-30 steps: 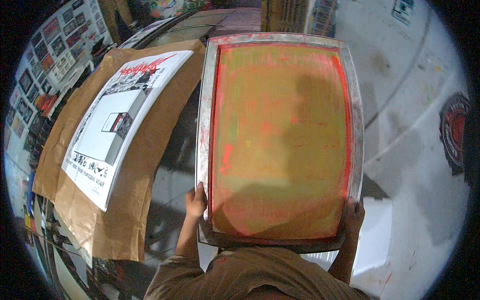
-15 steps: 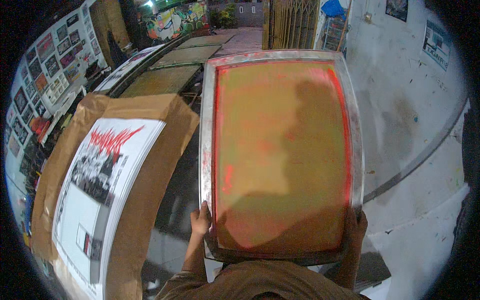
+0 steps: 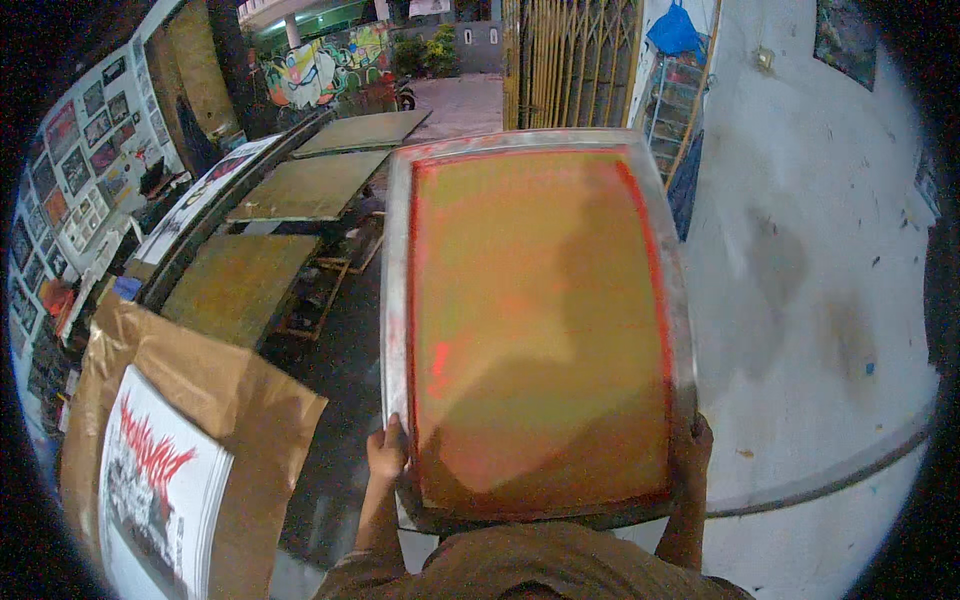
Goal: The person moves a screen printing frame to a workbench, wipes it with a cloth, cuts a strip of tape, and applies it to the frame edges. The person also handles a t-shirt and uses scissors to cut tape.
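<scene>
A large screen printing frame (image 3: pixel 540 320) is held up in front of me, with a pale metal border and an olive-yellow mesh. Red ink lines the mesh edges, and a shadow falls across its right and lower parts. My left hand (image 3: pixel 387 452) grips the lower left side of the border, its thumb on the front face. On the lower right side, my right hand (image 3: pixel 694 445) is closed round the border, partly in shade. To the left, a stack of printed sheets (image 3: pixel 155 490) with red and black artwork lies on brown paper (image 3: pixel 262 420).
Several flat printing boards (image 3: pixel 240 285) run in a row away from me on the left. Pictures cover the left wall (image 3: pixel 90 150). A stained white wall (image 3: pixel 800 260) stands on the right. Farther off are a folding metal gate (image 3: pixel 570 65) and a blue bag (image 3: pixel 672 28).
The view has shifted forward along the row of boards, so the sheet stack now sits lower and farther back at the left. Both hands keep hold of the frame.
</scene>
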Demonstrator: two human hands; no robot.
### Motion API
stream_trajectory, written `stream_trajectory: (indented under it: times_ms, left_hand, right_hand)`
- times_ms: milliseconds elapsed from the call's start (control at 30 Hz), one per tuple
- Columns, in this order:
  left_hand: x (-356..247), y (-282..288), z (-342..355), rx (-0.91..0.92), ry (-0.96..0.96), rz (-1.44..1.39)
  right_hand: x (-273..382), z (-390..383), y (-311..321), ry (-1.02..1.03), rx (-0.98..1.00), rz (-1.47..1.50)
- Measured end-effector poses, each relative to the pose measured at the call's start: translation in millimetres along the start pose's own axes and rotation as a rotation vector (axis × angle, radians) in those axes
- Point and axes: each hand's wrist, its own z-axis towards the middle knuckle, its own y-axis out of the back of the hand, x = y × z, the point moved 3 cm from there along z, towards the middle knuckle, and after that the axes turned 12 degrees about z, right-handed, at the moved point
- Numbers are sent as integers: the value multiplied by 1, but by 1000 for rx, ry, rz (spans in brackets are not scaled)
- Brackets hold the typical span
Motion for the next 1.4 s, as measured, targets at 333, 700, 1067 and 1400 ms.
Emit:
stream_trajectory:
  times_ms: [333, 700, 1067, 1400]
  left_hand:
    - [-32, -122, 235, -237, 132, -442]
    - [-136, -201, 474, -123, 74, 203]
    - [-201, -220, 643, -530, 38, -43]
    - [-226, -164, 783, -876, 123, 7]
  right_hand:
    - [-36, 288, -171, 66, 94, -158]
    - [-62, 523, -311, 226, 281, -395]
    - [-12, 791, -588, 226, 343, -51]
    - [99, 895, -883, 296, 868, 134]
